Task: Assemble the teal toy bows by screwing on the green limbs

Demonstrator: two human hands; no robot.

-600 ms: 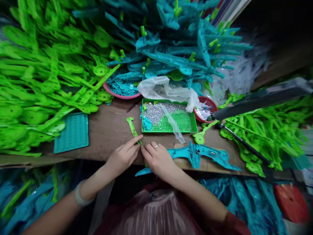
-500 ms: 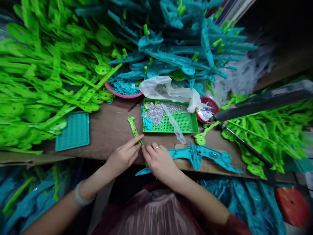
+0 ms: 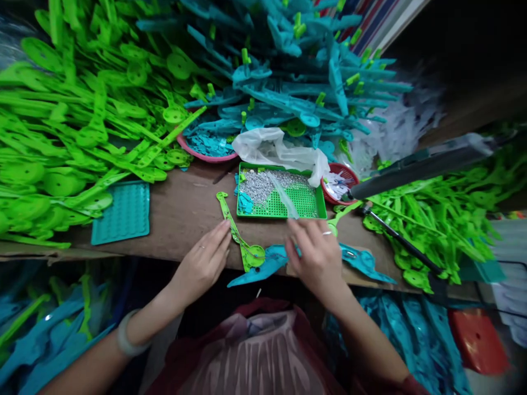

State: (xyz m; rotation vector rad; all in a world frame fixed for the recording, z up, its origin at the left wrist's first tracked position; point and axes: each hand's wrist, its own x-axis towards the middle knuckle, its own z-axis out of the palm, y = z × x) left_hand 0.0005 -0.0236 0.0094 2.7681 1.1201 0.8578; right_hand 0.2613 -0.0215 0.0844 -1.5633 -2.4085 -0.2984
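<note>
Touching long lime-green plastic bar (image 3: 235, 232) near-left of green perforated plastic tray (image 3: 302, 204), left hand (image 3: 205, 263) is lying fingers together; right hand (image 3: 318, 255) is holding fingers bent by tray's near-right corner; cannot tell whether either is pinching; light left pressure is probably steadying bar best.

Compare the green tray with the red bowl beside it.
The green tray is rectangular, while the red bowl is round. The green tray is wider than the red bowl. The green tray holds silvery bits and blue pieces; the red bowl, whitish ones. Both sit on the bench.
</note>
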